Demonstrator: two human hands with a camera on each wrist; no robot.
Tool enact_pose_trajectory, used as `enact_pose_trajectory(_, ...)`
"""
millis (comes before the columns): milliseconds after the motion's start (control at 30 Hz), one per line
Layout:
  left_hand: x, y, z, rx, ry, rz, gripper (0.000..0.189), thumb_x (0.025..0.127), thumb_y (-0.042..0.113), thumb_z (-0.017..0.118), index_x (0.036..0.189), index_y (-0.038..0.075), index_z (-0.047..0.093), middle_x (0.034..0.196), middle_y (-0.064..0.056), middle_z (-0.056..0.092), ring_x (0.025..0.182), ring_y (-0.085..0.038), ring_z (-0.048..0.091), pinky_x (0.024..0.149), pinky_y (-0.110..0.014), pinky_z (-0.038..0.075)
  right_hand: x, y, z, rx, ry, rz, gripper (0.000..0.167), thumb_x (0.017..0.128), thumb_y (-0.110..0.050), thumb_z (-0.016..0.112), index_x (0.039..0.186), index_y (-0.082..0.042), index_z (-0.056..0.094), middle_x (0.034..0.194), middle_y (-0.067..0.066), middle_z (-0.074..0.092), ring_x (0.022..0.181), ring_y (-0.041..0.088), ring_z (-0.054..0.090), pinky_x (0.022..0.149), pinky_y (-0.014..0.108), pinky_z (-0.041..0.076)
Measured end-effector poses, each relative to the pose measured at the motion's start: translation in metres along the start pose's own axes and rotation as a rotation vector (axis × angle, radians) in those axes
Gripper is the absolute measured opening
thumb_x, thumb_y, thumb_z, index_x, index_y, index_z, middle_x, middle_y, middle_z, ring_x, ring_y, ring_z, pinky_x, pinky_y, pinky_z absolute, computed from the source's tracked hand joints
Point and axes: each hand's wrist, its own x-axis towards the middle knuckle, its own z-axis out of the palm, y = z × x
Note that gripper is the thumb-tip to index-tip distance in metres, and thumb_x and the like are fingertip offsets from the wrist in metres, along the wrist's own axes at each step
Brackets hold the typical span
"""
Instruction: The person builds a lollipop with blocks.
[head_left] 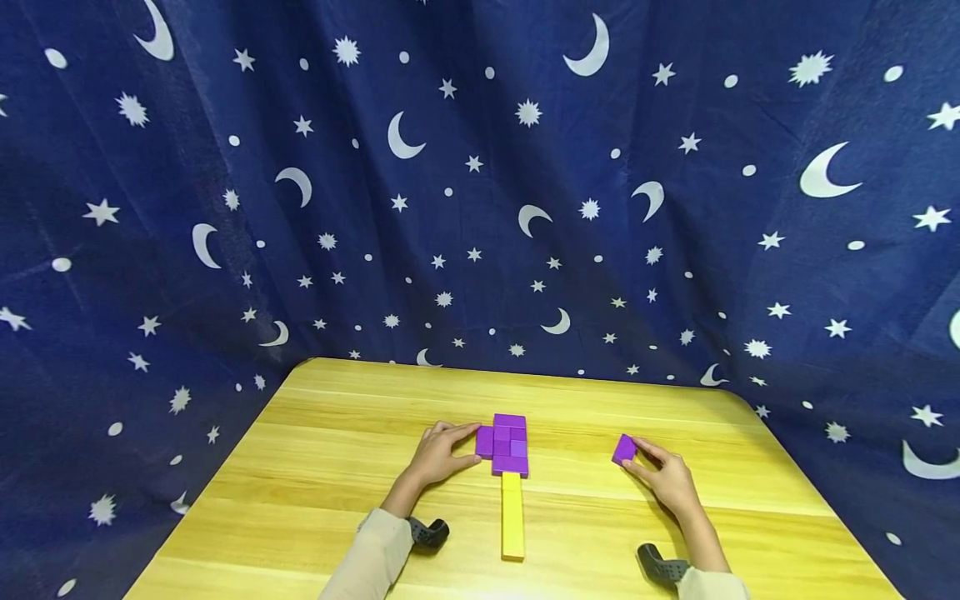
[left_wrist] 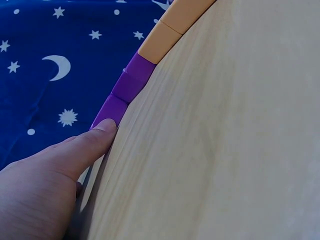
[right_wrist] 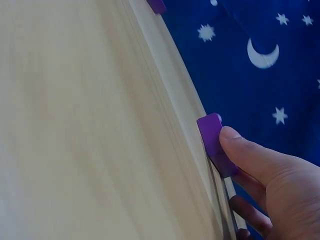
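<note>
My left hand (head_left: 438, 454) pinches a purple block (head_left: 485, 442) by its two ends, thumb at the near end and index finger at the far end. That block lies against the left side of a flat patch of purple blocks (head_left: 510, 421). A straight yellow strip (head_left: 512, 521), made of blocks set end to end, runs from the patch toward me. Out to the right, my right hand (head_left: 669, 481) holds another purple block (head_left: 624, 449) between thumb and fingers. In the right wrist view this purple block (right_wrist: 214, 142) stands tilted, with the thumb on its face.
A pale wooden table (head_left: 360, 400) carries all the blocks. Behind it hangs a dark blue curtain (head_left: 480, 208) with white moons and stars. Each wrist wears a black strap-on device, on the left wrist (head_left: 429, 534) and on the right wrist (head_left: 660, 567).
</note>
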Motion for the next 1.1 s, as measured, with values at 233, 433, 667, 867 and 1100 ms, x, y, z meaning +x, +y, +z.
enact_pose_trajectory(233, 0.000, 0.000, -0.001, -0.002, 0.003, -0.004, 0.062, 0.081, 0.051, 0.063, 0.134, 0.020, 0.051, 0.127, 0.006, 0.055, 0.099, -0.014, 0.045, 0.083, -0.035, 0.033, 0.007, -0.019, 0.023, 0.062, -0.050, -0.058, 0.050, 0.078, -0.021, 0.074, 0.121, 0.001, 0.059, 0.120, 0.025, 0.056, 0.112, 0.041, 0.050, 0.094, 0.050, 0.037)
enact_pose_trajectory(433, 0.000, 0.000, 0.001, 0.013, 0.005, 0.002, 0.062, 0.081, 0.050, 0.064, 0.134, 0.021, 0.051, 0.126, 0.005, 0.056, 0.096, -0.014, 0.045, 0.081, -0.034, 0.033, 0.013, -0.035, 0.043, 0.091, -0.090, -0.097, 0.050, 0.077, -0.020, 0.075, 0.121, -0.001, 0.060, 0.121, 0.022, 0.056, 0.114, 0.041, 0.049, 0.095, 0.052, 0.035)
enact_pose_trajectory(667, 0.001, 0.000, 0.000, 0.011, 0.009, 0.005, 0.062, 0.081, 0.050, 0.064, 0.133, 0.020, 0.052, 0.126, 0.004, 0.056, 0.096, -0.014, 0.045, 0.081, -0.035, 0.032, 0.019, -0.054, 0.065, 0.175, -0.201, -0.219, 0.048, 0.080, -0.015, 0.072, 0.122, 0.002, 0.058, 0.124, 0.020, 0.055, 0.118, 0.035, 0.046, 0.099, 0.047, 0.031)
enact_pose_trajectory(867, 0.001, -0.001, 0.001, 0.014, 0.012, 0.014, 0.061, 0.081, 0.050, 0.064, 0.133, 0.022, 0.052, 0.126, 0.006, 0.056, 0.095, -0.014, 0.045, 0.081, -0.034, 0.033, 0.017, -0.075, 0.077, 0.208, -0.257, -0.286, 0.046, 0.082, -0.008, 0.068, 0.124, 0.005, 0.055, 0.128, 0.020, 0.051, 0.121, 0.035, 0.043, 0.101, 0.048, 0.027)
enact_pose_trajectory(1100, 0.001, -0.001, 0.001, 0.017, 0.022, 0.048, 0.059, 0.082, 0.049, 0.063, 0.133, 0.022, 0.052, 0.127, 0.005, 0.056, 0.096, -0.015, 0.046, 0.081, -0.036, 0.033, 0.019, -0.077, 0.087, 0.190, -0.271, -0.296, 0.047, 0.083, -0.010, 0.068, 0.126, 0.004, 0.053, 0.130, 0.018, 0.050, 0.122, 0.037, 0.041, 0.102, 0.050, 0.024)
